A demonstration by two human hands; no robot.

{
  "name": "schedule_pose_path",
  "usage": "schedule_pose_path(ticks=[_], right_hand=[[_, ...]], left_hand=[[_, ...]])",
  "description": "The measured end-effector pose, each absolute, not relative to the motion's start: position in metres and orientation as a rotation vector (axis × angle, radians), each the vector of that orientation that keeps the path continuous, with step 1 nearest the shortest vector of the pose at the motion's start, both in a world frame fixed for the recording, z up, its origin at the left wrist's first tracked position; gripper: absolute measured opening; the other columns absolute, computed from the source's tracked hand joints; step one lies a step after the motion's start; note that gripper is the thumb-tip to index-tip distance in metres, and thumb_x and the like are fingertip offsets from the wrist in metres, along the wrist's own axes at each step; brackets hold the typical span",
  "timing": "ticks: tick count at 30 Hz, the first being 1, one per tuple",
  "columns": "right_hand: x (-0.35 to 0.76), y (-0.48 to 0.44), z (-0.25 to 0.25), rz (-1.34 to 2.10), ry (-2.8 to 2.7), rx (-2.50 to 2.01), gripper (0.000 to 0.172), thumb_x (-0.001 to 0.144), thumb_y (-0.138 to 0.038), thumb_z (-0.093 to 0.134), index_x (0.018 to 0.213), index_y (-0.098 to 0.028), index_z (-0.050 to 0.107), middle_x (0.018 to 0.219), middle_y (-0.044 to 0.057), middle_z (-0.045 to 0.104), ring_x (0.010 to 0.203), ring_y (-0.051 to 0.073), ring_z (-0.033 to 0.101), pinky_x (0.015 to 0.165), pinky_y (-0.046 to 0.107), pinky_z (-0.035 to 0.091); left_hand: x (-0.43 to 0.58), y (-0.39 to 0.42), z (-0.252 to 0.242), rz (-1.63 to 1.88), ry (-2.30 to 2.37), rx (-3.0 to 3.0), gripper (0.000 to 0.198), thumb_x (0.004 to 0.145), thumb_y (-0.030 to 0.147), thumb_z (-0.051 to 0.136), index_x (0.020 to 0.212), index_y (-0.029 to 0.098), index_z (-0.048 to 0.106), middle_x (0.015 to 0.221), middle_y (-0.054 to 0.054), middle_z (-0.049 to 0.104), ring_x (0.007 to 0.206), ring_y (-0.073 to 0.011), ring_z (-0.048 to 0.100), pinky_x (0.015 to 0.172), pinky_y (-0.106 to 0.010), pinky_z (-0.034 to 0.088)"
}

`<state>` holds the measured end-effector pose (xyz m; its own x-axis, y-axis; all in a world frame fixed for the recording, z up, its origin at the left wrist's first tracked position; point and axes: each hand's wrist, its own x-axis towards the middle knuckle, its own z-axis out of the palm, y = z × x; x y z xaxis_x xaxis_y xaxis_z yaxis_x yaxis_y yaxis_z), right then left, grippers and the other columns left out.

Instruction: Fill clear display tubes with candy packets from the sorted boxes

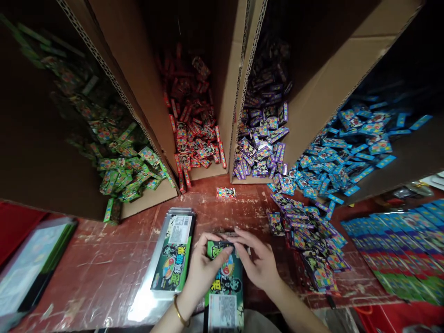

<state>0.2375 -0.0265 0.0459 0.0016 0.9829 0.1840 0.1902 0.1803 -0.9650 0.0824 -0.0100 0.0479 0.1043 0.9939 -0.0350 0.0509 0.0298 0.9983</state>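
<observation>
Left hand (203, 267): closed in a pinch on the top edge of the green pouch (227, 284), thumb across the front, fingers curled behind it
Right hand (259, 264): also gripping that top edge, fingers spread over the upper corner, thumb tucked under them
Pouch position: flat on the red table (104, 268) between the two hands, printed face up, white label at the end nearest the body
Pose: both wrists low and close to the tabletop, forearms coming in from the near edge and meeting in a V over the pouch; a gold bangle (178, 312) sits on the left wrist
Doing it well: judging by the grip, the mouth of the pouch is being worked; keep both pinches right at the edge, pull evenly, and let the pouch body rest on the table so it does not twist
Beside the left hand: a stack of matching pouches (173, 259), just outside the knuckles
Beyond the fingertips: one loose red sachet (225, 192), apart from everything else
Beside the right hand: a heap of purple sachets (305, 236), near but not touching
Further ahead: cartons on their sides spilling green sachets (128, 162), red sachets (194, 134), more purple, and blue sachets (347, 148)
</observation>
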Motion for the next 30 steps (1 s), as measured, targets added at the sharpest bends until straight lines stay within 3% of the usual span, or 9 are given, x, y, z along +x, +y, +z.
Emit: schedule_pose_path(ticks=[2,4,7,10,16,30], right_hand=[[0.238,-0.031,0.044,0.957,-1.406,-1.205,0.038,0.087,-0.022,0.051,0.125,-0.025,0.046,0.102,0.006,0.070,0.100,0.019,0.063,0.095,0.039,0.045],[0.243,-0.026,0.045,1.013,-1.370,-1.219,0.039,0.086,-0.024,0.053,0.124,-0.024,0.045,0.101,0.007,0.068,0.096,0.019,0.063,0.090,0.037,0.048],[0.252,-0.005,0.053,1.051,-1.333,-1.224,0.018,0.079,-0.029,0.061,0.094,-0.020,0.061,0.097,0.007,0.064,0.086,0.018,0.062,0.077,0.030,0.050],[0.259,0.016,0.064,1.224,-1.323,-1.226,0.018,0.075,-0.034,0.066,0.073,-0.017,0.061,0.079,0.003,0.062,0.073,0.014,0.058,0.067,0.025,0.047],[0.264,0.035,0.082,1.548,-1.496,-1.196,0.025,0.070,-0.038,0.068,0.069,-0.015,0.058,0.065,-0.002,0.057,0.061,0.010,0.051,0.060,0.023,0.040],[0.261,0.049,0.095,1.745,-1.637,-1.186,0.026,0.065,-0.037,0.071,0.068,-0.014,0.059,0.061,-0.003,0.055,0.056,0.009,0.049,0.056,0.022,0.037]], left_hand=[[0.083,-0.009,0.046,1.039,1.181,1.264,0.021,0.072,0.029,0.068,0.085,0.020,0.054,0.082,0.000,0.063,0.080,-0.0180,0.060,0.073,-0.029,0.046],[0.084,-0.007,0.045,0.993,1.180,1.242,0.021,0.073,0.031,0.067,0.085,0.020,0.054,0.078,0.000,0.062,0.073,-0.0166,0.058,0.067,-0.026,0.046],[0.087,-0.005,0.045,0.946,1.210,1.217,0.023,0.073,0.035,0.067,0.083,0.019,0.054,0.069,0.003,0.058,0.063,-0.0138,0.055,0.060,-0.024,0.043],[0.090,-0.003,0.047,0.915,1.202,1.200,0.021,0.079,0.038,0.060,0.085,0.019,0.055,0.069,0.003,0.058,0.060,-0.0133,0.054,0.059,-0.023,0.042],[0.091,-0.002,0.052,0.958,1.198,1.214,0.021,0.086,0.037,0.047,0.083,0.019,0.058,0.083,-0.002,0.061,0.084,-0.0196,0.055,0.081,-0.029,0.040],[0.094,0.000,0.050,0.988,1.157,1.202,0.022,0.087,0.035,0.045,0.074,0.020,0.056,0.071,0.001,0.058,0.070,-0.0166,0.052,0.077,-0.027,0.041]])
